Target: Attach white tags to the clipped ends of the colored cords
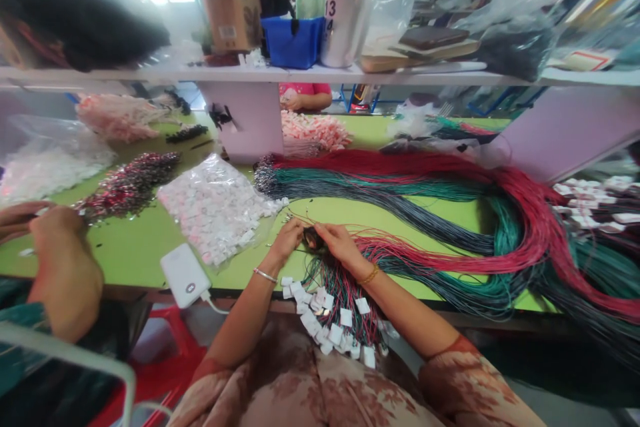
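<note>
Bag (213,210) of white plugs lies left of your grip and a little farther off, with the power bank (185,275) nearer your body. Your left hand (289,238) has its fingers curled in against a small dark piece (313,238); whether they pinch it or only thin wire beside it, you cannot tell. Fine wire ends (289,216) show just beyond those fingers, too thin to count. The dark piece sits right between your two sets of fingertips, so neither hand is clearly nearer. Your right hand (343,247) is closed on it, thumb and finger meeting at its side. Its long axis is hidden by your fingers, and its shape is hard to make out. Directly below the grip, a hanging bunch (336,334) of white plugs on wires drops past the table (235,280) edge toward your lap. To the right of the grip, lengthwise red, green and black wires (530,220) run away from you sideways and curve back; your right forearm covers part, and the far end is cut off.
</note>
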`<action>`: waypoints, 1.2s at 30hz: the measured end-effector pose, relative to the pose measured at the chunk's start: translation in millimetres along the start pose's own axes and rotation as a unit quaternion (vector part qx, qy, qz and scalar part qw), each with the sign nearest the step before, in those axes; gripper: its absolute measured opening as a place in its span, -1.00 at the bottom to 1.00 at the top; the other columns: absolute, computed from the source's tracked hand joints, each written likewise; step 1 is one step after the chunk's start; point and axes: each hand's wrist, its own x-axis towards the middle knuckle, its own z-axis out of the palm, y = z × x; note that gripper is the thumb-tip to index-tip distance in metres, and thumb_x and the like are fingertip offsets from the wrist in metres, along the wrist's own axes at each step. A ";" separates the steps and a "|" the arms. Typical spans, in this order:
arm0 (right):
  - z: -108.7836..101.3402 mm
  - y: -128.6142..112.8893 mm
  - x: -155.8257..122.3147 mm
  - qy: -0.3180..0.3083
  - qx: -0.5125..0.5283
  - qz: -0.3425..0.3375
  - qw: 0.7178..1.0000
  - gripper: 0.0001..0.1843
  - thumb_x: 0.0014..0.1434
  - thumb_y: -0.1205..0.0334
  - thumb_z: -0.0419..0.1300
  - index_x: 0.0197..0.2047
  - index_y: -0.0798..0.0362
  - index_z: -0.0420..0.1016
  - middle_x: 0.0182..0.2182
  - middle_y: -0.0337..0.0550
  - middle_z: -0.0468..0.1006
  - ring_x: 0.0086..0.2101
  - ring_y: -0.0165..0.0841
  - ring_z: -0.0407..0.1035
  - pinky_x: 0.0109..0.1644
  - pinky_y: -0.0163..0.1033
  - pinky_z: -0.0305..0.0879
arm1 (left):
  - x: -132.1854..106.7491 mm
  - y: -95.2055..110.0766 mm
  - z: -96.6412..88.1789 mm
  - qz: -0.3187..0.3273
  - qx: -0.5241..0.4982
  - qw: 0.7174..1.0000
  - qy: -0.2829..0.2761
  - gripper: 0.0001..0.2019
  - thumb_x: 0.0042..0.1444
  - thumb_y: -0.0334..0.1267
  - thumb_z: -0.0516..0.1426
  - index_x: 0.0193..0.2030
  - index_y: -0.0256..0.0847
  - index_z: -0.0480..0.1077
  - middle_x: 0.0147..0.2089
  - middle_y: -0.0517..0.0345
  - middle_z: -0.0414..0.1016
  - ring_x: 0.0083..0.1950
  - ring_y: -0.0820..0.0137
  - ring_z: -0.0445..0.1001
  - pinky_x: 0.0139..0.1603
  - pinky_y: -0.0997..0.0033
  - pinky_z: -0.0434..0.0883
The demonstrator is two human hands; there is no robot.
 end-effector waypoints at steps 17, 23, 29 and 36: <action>-2.9 4.2 6.9 -0.030 0.086 0.112 0.989 -0.76 -0.04 0.09 0.17 -0.56 0.06 0.30 -0.74 -0.35 0.36 -0.68 -0.52 0.15 -0.54 -0.38 0.04 | -11.7 3.8 14.1 0.120 0.253 0.959 0.036 -0.83 0.16 -0.16 0.07 -0.39 -0.17 0.24 -0.49 0.22 0.33 -0.45 0.41 0.28 -0.36 0.41 0.18; -3.4 3.6 -1.9 -0.051 0.025 0.099 0.993 -0.75 0.02 0.12 0.14 -0.59 0.07 0.31 -0.76 -0.34 0.34 -0.70 -0.53 0.11 -0.58 -0.38 -0.03 | -2.7 2.0 -1.3 0.074 0.179 0.974 -0.121 -0.60 0.07 0.08 0.11 -0.56 -0.18 0.18 -0.61 0.29 0.16 -0.54 0.49 0.10 -0.49 0.45 0.04; -5.5 5.3 -4.5 -0.034 -0.072 0.093 0.992 -0.76 0.07 0.18 0.10 -0.59 0.06 0.30 -0.77 -0.36 0.31 -0.69 -0.53 0.13 -0.54 -0.40 0.03 | -4.0 1.2 4.9 0.140 0.292 0.944 -0.061 -0.62 0.11 -0.05 0.05 -0.63 -0.19 0.14 -0.63 0.26 0.16 -0.50 0.46 0.10 -0.44 0.41 0.03; -7.4 0.5 -11.3 -0.011 -0.192 0.096 0.977 -0.78 0.06 0.22 0.10 -0.58 0.05 0.32 -0.77 -0.36 0.30 -0.69 -0.49 0.16 -0.54 -0.37 0.02 | -2.5 -10.2 18.3 0.145 0.347 0.927 -0.017 -0.68 0.15 -0.18 0.00 -0.61 -0.17 0.14 -0.60 0.22 0.19 -0.49 0.42 0.16 -0.40 0.41 0.05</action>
